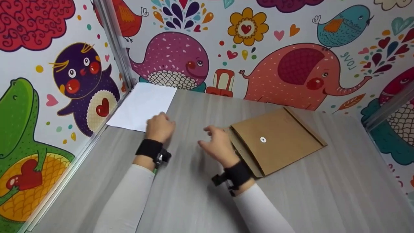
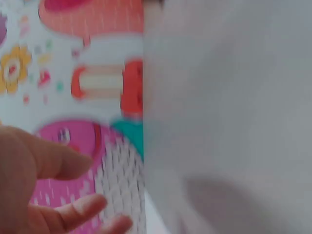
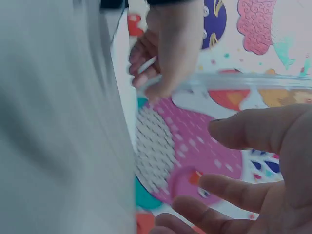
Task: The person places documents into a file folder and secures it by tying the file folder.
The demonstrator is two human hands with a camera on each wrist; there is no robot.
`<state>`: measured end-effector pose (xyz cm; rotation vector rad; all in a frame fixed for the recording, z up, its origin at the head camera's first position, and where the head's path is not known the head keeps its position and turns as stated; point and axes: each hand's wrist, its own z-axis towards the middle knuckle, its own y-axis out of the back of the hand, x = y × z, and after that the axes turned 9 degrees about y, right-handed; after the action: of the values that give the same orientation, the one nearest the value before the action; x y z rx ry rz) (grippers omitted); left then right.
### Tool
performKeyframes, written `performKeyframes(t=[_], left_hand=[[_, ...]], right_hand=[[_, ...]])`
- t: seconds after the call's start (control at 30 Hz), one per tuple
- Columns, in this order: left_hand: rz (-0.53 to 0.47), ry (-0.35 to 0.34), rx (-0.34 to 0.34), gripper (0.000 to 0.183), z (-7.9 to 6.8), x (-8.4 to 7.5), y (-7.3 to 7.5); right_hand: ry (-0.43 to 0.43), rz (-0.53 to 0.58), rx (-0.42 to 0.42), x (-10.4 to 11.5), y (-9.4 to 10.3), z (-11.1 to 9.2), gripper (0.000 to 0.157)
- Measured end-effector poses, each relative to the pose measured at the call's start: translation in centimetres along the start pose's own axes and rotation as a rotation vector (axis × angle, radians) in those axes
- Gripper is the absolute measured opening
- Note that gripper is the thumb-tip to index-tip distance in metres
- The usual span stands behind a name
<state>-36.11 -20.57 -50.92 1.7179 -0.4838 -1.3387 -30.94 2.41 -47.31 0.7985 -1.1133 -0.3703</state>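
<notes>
My left hand [image 1: 160, 127] is just above the near right corner of a stack or sheet of white paper [image 1: 142, 103]. In the left wrist view its thumb and fingers are apart with nothing between them. A brown kraft document envelope [image 1: 281, 139] with a white round button lies at the right, its near left side gaping. Beside that side, my right hand [image 1: 219, 147] hangs over the table, and its spread fingers [image 3: 234, 187] hold nothing in the right wrist view. Whether the left hand touches the paper cannot be told.
The grey wood-grain table [image 1: 181, 194] runs up to walls printed with cartoon animals. A metal frame strip [image 1: 71, 171] follows the left edge, and an upright post [image 1: 113, 38] stands in the back left corner.
</notes>
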Motion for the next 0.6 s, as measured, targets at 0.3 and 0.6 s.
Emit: performKeyframes(t=[0.3, 0.6], left_hand=[[0.334, 0.223, 0.181, 0.100, 1.9, 3.8, 1.7], [0.409, 0.140, 0.094, 0.056, 0.2, 2.7, 1.1]], right_hand=[[-0.220, 0.534, 0.057, 3.6, -7.0, 3.0, 0.052], [-0.350, 0.761, -0.038, 1.6, -8.8, 1.3, 0.056]])
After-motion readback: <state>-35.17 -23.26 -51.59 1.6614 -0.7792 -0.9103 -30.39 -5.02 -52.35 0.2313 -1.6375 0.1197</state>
